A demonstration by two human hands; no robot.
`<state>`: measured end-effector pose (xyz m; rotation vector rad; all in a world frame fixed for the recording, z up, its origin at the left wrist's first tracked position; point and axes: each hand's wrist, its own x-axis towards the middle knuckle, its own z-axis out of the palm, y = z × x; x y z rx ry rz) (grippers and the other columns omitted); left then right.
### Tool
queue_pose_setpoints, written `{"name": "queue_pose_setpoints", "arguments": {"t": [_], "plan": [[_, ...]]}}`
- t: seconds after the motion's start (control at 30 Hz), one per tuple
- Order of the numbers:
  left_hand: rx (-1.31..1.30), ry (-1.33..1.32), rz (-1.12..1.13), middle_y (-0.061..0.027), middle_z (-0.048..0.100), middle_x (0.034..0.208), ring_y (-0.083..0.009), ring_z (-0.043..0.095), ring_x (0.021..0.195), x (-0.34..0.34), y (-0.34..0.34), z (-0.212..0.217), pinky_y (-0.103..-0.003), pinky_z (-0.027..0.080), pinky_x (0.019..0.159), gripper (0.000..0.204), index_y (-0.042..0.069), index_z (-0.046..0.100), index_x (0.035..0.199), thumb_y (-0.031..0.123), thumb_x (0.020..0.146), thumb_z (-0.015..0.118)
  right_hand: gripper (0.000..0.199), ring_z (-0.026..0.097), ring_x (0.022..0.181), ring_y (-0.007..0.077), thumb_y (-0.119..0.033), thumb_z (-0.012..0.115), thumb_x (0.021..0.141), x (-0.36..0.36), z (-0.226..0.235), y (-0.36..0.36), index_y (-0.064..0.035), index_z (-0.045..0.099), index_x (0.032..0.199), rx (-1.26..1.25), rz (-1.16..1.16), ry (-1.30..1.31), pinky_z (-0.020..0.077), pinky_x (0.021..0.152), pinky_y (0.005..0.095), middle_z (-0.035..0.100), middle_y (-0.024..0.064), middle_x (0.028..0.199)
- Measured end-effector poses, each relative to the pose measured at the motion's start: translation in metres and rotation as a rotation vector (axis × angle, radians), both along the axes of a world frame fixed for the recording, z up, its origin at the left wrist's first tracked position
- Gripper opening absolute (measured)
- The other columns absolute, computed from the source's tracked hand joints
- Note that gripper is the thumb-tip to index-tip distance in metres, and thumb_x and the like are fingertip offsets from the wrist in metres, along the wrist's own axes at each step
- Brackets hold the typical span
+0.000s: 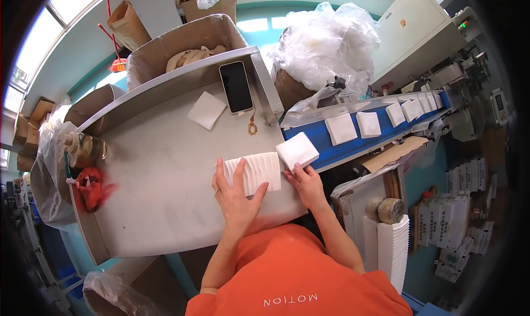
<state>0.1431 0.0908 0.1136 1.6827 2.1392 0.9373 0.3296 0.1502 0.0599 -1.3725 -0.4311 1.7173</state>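
Observation:
A row of thin white folded napkins [255,172] stands on edge on the metal table, packed side by side. My left hand [236,197] is at its left end, fingers spread and touching it, with the thumb along the near side. Just right of the row, my right hand [305,184] grips the near edge of a white square napkin stack [298,149], which lies tilted between the table and the blue conveyor belt [326,151]. Several similar white squares sit along the belt, the closest being a napkin stack [341,129]. Fingers beneath the held stack are hidden.
On the metal table [160,167] lie a loose white square [207,110] and a phone [236,87] with a beaded charm. A clear jar [88,147] and red plastic bag [91,189] stand at its left edge. Raised metal walls border the table; a carton [187,37] stands behind.

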Motion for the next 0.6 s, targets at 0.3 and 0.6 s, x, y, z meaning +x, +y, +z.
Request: {"name": "queue_pose_setpoints", "arguments": {"t": [0.3,0.6], "plan": [[-0.104,0.040,0.058,-0.0232,0.019,0.150,-0.0435,0.028,0.131,0.009,0.002,0.009,-0.053,0.035,0.100,0.076,0.015,0.049,0.136,0.035,0.070,0.080,0.033,0.060,0.082,0.0098,-0.029,0.061,0.094,-0.033,0.029,-0.008,-0.0015,0.057,0.113,-0.015,0.274,0.134,0.0457,0.065,0.0223,0.063,0.0041,0.094],[-0.022,-0.043,-0.005,-0.0236,0.022,0.149,-0.0434,0.030,0.130,0.002,0.001,0.000,-0.052,0.034,0.102,0.069,0.013,0.050,0.135,0.029,0.074,0.077,0.032,0.063,0.089,0.0173,-0.025,0.059,0.095,-0.001,0.006,0.008,-0.0009,0.052,0.116,-0.006,0.060,-0.013,0.0511,0.077,0.0270,0.061,0.0092,0.101]]}}
